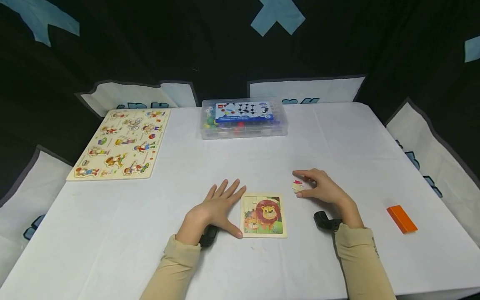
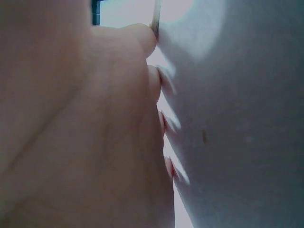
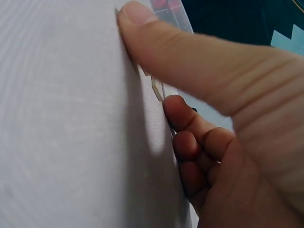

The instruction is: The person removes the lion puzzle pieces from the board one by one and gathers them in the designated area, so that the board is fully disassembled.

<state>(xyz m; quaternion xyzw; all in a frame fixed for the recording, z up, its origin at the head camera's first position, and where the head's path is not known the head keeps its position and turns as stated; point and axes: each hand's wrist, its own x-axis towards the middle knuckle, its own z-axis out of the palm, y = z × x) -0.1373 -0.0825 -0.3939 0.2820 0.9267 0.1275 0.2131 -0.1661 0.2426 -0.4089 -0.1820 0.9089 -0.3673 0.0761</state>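
A small square lion puzzle (image 1: 262,214) with a pale wooden frame lies flat on the white table. My left hand (image 1: 215,212) rests on the table just left of it, fingers spread, with the thumb and index fingertips at the frame's left edge. Right of the puzzle, my right hand (image 1: 324,187) has its thumb and fingers curled round a small puzzle piece (image 1: 297,186) with a pink mark. From the right wrist, the thin edge of that piece (image 3: 156,89) shows between thumb and fingers, low over the table. The left wrist view shows mostly my palm (image 2: 95,128).
A large wooden board with figure cutouts (image 1: 121,143) lies at the back left. At the back middle stands a clear plastic case (image 1: 243,130) of coloured parts. An orange block (image 1: 402,219) lies on the right. Black curtains (image 1: 225,50) hang behind the table.
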